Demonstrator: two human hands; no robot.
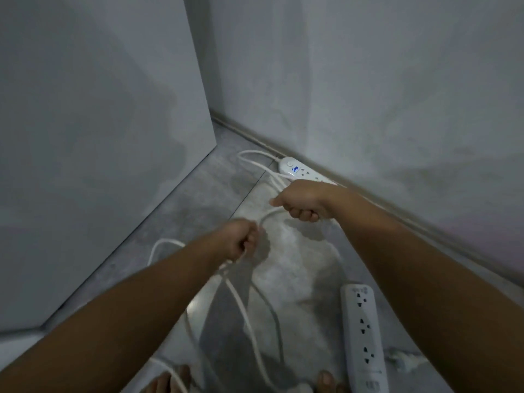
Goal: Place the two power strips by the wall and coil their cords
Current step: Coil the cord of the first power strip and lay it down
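While both fists are closed on white cord, the layout reads as follows.

Left hand point(241, 241): clenched on a strand of cord point(249, 316) that hangs in loose loops toward the floor near the bare feet.

Right hand point(302, 204): clenched on cord too, farther forward and nearer the wall.

Far power strip point(300, 171): already against the baseboard point(255, 137), long axis along the wall point(368, 80), just beyond the right hand; its blue light shows.

Near power strip point(363, 336): flat on the floor point(212, 180) under the right forearm, long axis pointing roughly toward the wall, apart from it.

Which strip the held cord belongs to: cannot tell.

Nearer hand: the right, for both strips.

Open room: bare floor between the hands and the panel point(99, 137) on the left; loose loops clutter the middle.
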